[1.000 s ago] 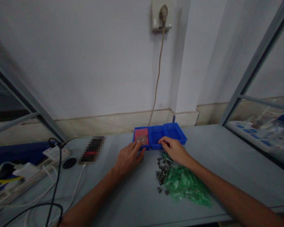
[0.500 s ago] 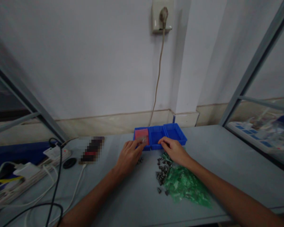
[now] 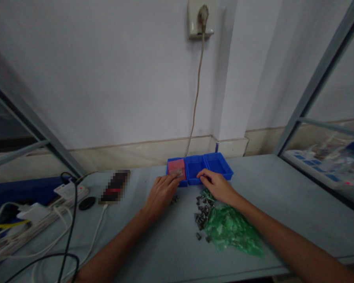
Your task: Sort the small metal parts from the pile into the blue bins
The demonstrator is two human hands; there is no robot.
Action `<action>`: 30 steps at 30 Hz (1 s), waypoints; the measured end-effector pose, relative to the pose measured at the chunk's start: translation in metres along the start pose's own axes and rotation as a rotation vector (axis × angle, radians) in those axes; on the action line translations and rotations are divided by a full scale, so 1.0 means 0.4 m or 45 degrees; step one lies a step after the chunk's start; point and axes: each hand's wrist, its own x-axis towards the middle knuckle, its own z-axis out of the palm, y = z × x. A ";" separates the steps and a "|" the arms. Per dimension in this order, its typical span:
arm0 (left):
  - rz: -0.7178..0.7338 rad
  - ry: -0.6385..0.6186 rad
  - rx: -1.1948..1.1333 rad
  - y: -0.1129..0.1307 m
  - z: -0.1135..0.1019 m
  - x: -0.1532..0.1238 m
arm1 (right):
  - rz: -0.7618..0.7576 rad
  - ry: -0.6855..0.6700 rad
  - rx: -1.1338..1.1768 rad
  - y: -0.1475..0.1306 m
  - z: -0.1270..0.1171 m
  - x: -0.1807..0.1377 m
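Observation:
My left hand (image 3: 161, 193) lies palm down on the grey table, fingers stretched toward the front edge of the left blue bin (image 3: 177, 169), which holds a red pad. A few small dark parts (image 3: 174, 200) lie beside its fingertips. My right hand (image 3: 216, 185) is curled, fingertips pinched together at the front of the middle blue bin (image 3: 195, 168); what they hold is too small to name. Below that hand lie a scatter of dark metal parts (image 3: 202, 214) and a green plastic bag (image 3: 231, 231).
A third blue bin (image 3: 219, 164) stands to the right. A phone (image 3: 115, 187), a black disc (image 3: 86, 203), power strips and cables (image 3: 38, 220) crowd the left of the table (image 3: 283, 196). A cord hangs from a wall socket (image 3: 201, 19). Metal frame bars flank both sides.
My left hand has slid slightly forward toward the left bin, uncovering small parts beside it. My right hand stays at the middle bin's front.

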 end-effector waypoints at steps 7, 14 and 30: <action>-0.046 0.031 0.029 0.006 0.006 -0.001 | -0.005 0.016 -0.010 -0.010 -0.002 0.000; 0.009 0.037 0.048 0.006 -0.015 -0.002 | 0.043 0.152 0.067 -0.027 -0.015 -0.001; -0.094 -0.648 0.207 0.036 -0.019 -0.005 | 0.046 0.251 0.180 -0.027 -0.017 0.003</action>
